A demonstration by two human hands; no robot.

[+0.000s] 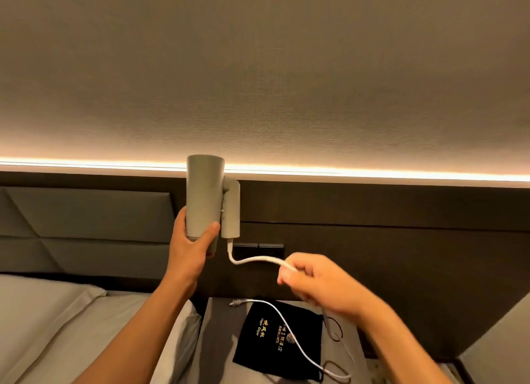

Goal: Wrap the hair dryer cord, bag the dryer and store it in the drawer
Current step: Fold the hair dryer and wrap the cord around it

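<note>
The left hand (190,240) holds the hair dryer (205,197) up in the air, in front of the dark headboard wall (372,211). The fingers are closed around the lower end of the dryer body, with the thumb across the front. The dryer stands upright, and its folded handle (231,211) lies along the right side of the body.

The white cord (258,259) comes out from the bottom of the handle, bends to the right and goes into the right hand (318,283). This hand is to the lower right of the dryer and is closed on the cord, with the fingers curled around it; it is a little blurred, so the exact grip I cannot tell. Below the right hand the cord hangs down and runs loose over the table (223,340), which stands under the dryer and beside the bed (71,326).

A black bag (275,343) with gold letters lies flat on this table. It looks flat, and its mouth I cannot see well. A part of the cord lies across the top of the bag, and the plug (235,303) rests on the table just beside the upper left corner of the bag. The thin drawstring (334,330) of the bag lies in loops at its right side.
</note>
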